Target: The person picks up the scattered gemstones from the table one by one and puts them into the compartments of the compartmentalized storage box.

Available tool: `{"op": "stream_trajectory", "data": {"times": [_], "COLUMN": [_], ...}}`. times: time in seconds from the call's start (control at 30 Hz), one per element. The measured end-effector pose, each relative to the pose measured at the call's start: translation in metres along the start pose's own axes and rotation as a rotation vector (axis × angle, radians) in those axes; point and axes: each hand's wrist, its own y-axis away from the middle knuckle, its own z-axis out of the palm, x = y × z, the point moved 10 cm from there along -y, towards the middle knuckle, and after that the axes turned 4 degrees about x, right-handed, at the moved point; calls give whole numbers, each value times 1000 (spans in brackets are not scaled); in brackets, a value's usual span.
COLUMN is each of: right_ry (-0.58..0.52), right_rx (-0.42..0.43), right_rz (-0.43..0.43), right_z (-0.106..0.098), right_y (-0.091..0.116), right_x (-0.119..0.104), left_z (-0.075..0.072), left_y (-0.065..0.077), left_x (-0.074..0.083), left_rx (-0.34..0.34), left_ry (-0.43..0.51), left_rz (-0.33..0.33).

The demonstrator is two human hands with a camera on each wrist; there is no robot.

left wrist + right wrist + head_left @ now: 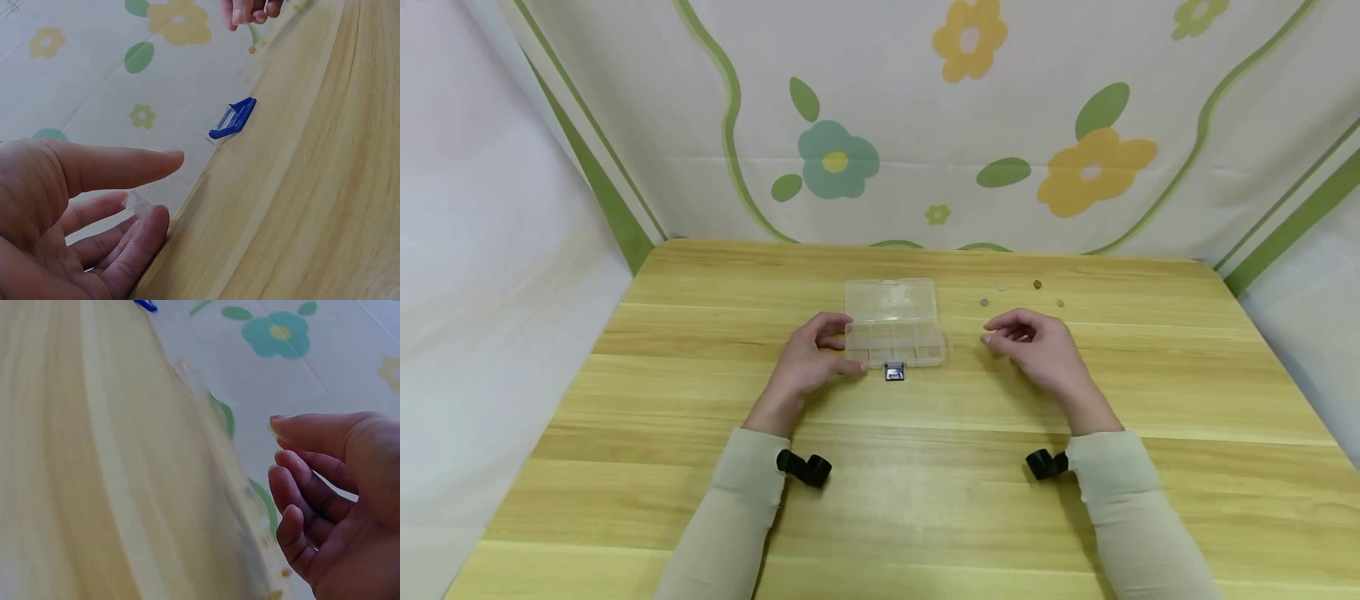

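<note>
A clear plastic compartment box (892,343) lies on the table with its lid (891,300) raised open toward the back. A dark blue clasp (894,372) sits at its front edge, and the left wrist view shows this blue clasp (234,119) close up. My left hand (811,354) holds the box's left end, thumb at the front corner and fingers at the side. To the right of the box hovers my right hand (1033,346), its fingers loosely bent; nothing shows between thumb and fingertips. A small roundish item (933,352) appears in the front right compartment, too faint to identify.
Several small coin-like discs lie behind my right hand, among them a brown one (1037,284) and a grey one (984,302). The wooden table (880,500) ends at a flower-patterned cloth (880,100) at the back. Black wrist cameras sit on both sleeves.
</note>
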Motion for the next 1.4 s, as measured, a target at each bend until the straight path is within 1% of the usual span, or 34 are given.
{"op": "stream_trajectory", "data": {"times": [0.3,0.43,0.53,0.7,0.83,1.07,1.2,1.4], "right_ry": [45,46,47,40,26,32,66,123], "right_rx": [78,100,101,101,96,69,43,16], "right_rz": [48,81,96,115,133,131,120,57], "right_z": [-46,-59,-65,-71,-73,-74,-73,-70], "right_y": [3,3,3,3,4,3,2,2], "right_x": [33,51,64,81,89,91,91,89], "left_z": [0,1,0,-2,-3,-3,-4,-2], "left_y": [0,0,-1,-2,-2,-3,-4,-3], "left_x": [-2,-3,-3,-2,-2,-2,-3,-1], "left_rx": [3,1,3,2,0,-2,2,-8], "left_ry": [-2,-1,1,-2,2,11,18,13], "left_rz": [0,-3,-2,5,3,13,12,18]}}
